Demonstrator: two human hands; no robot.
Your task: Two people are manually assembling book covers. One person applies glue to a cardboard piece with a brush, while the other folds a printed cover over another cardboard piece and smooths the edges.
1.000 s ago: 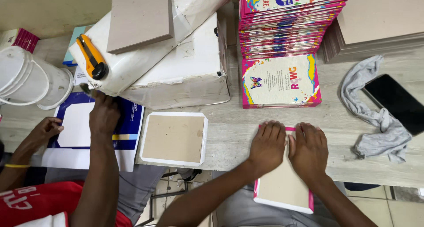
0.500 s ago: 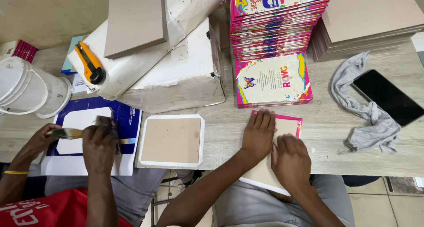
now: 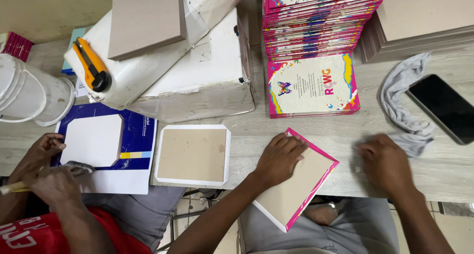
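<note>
Left hand [image 3: 279,160] lies flat, open on the stiff, light pink-edged board [image 3: 296,187], right hand [image 3: 387,162] open, touching the grey cloth [image 3: 402,103]; best gripped by its edges

Your right hand [image 3: 386,164] is motion-blurred, so whether it touches the grey cloth [image 3: 402,106] just beyond it can't be told. Your left hand [image 3: 279,158] covers the near corner of the pink-edged board [image 3: 301,190], and that board's lower end hangs off the counter [image 3: 306,130] edge. Left of the board, the co-worker's hand [image 3: 54,185] hides most of a brush [image 3: 74,168]; its handle runs out of frame. The book stack [image 3: 316,22] beyond the board is cut by the top edge. The phone [image 3: 442,108] is clipped at the right edge.
</note>
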